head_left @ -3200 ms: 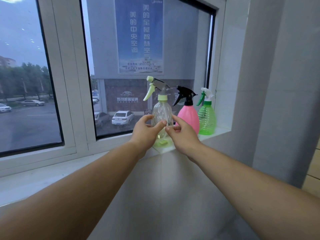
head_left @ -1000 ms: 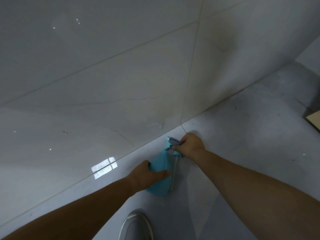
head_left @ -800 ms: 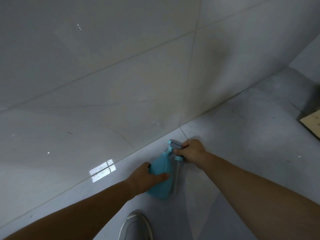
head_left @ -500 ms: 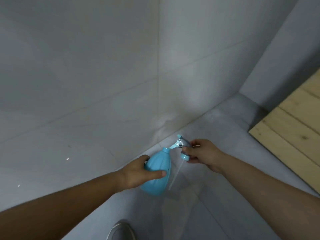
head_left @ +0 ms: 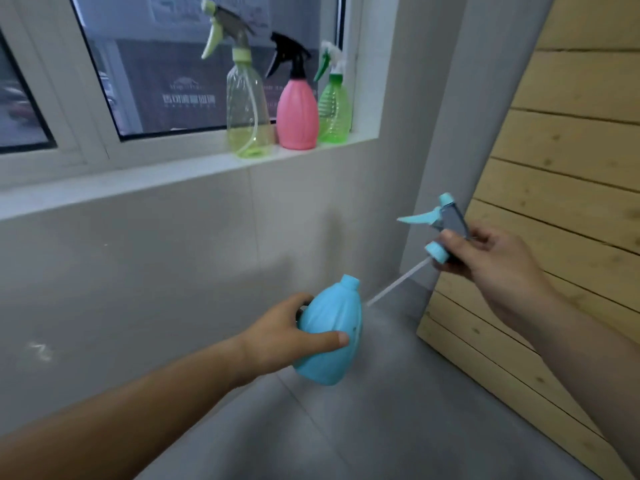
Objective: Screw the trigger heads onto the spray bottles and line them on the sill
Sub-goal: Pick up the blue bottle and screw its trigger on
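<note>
The left hand grips the round blue plastic bottle, neck tilted up and right toward the blue-and-grey trigger head pinched in the right hand, whose clear dip tube slants down-left, its tip just beside the open neck.

A pale wooden plank panel leans beside the tiled wall.

Both forearms are bare to the frame edge, with no sleeves, watch or rings showing.
</note>
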Motion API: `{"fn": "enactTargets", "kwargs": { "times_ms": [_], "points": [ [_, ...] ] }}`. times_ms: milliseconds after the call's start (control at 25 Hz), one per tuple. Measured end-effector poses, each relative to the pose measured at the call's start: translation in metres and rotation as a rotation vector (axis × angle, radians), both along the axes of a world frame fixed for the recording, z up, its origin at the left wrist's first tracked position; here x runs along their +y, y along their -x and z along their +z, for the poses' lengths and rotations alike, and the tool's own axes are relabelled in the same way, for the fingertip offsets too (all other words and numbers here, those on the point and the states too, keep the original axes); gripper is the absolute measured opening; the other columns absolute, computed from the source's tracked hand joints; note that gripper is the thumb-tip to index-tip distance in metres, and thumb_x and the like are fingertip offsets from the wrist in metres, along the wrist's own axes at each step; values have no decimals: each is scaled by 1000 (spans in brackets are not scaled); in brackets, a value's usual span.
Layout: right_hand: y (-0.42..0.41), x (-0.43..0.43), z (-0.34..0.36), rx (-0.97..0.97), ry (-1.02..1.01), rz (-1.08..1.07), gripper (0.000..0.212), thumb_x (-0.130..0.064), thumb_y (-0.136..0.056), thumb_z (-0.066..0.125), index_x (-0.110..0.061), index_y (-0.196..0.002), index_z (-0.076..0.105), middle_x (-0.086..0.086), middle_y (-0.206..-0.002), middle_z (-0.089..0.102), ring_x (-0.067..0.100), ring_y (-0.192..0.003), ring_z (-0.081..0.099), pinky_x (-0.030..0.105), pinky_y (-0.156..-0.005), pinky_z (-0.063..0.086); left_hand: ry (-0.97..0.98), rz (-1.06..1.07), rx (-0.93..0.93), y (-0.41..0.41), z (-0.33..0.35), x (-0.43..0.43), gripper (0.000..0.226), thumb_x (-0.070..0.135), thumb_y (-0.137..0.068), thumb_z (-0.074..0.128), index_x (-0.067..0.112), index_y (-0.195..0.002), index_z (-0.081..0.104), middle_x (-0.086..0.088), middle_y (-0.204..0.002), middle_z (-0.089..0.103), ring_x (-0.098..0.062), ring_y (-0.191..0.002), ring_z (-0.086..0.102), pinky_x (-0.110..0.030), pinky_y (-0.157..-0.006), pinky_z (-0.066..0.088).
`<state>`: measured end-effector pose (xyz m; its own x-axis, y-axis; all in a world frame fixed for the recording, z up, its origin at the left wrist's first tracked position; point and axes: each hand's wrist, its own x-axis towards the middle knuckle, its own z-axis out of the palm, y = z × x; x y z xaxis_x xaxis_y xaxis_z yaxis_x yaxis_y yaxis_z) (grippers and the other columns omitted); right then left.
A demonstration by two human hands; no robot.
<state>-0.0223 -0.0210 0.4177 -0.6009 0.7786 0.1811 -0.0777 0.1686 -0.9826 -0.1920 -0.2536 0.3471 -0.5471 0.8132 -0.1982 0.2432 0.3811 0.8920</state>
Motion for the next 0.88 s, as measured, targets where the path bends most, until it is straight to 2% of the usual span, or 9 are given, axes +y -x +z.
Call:
{"fn": "enactTargets", "kwargs": {
  "times_ms": [160,320,440,560,680,880],
  "points": [
    [-40,-3,25,181,53,-94,13,-20,-94,60,-13,-101,69,6,-92,72,16,-87,71,29,-78,58,-5,7,65,-23,1,-2,80,58,-50,90,33,-121,62,6,-113,74,-10,-98,74,-37,-89,63],
    [-45,-7,22,146,56,-56,15,-19,-94,60,-12,-104,68,8,-93,73,19,-88,71,31,-78,58,30,-30,176,-40,0,2,68,44,-65,92,32,-122,56,9,-112,69,-5,-97,70,-25,-83,61],
    [-41,-12,15,74,48,-6,13,-18,-93,61,-16,-104,68,11,-97,75,19,-90,72,32,-78,58,-6,-63,208,-46,1,9,68,41,-69,91,31,-125,55,10,-113,68,-4,-97,69,-19,-77,59],
    [-32,-20,3,11,63,71,15,-15,-92,62,-10,-105,68,13,-95,76,21,-89,73,33,-77,60,-75,-80,192,-50,3,14,69,45,-66,91,33,-125,57,12,-112,69,-2,-97,70,-18,-76,59],
    [-21,-33,-11,-92,45,194,20,-14,-92,62,-7,-110,66,15,-100,76,23,-92,74,34,-79,61,-124,-92,127,-54,4,18,71,53,-62,88,37,-125,58,12,-113,70,-1,-97,71,-23,-81,62],
    [-15,-37,-17,-106,70,281,22,-16,-94,60,-10,-115,64,11,-102,77,21,-95,74,31,-79,59,-121,-91,-15,-55,8,19,52,41,-78,86,36,-123,60,11,-112,72,-4,-96,73,-23,-78,62]
  ]
}}
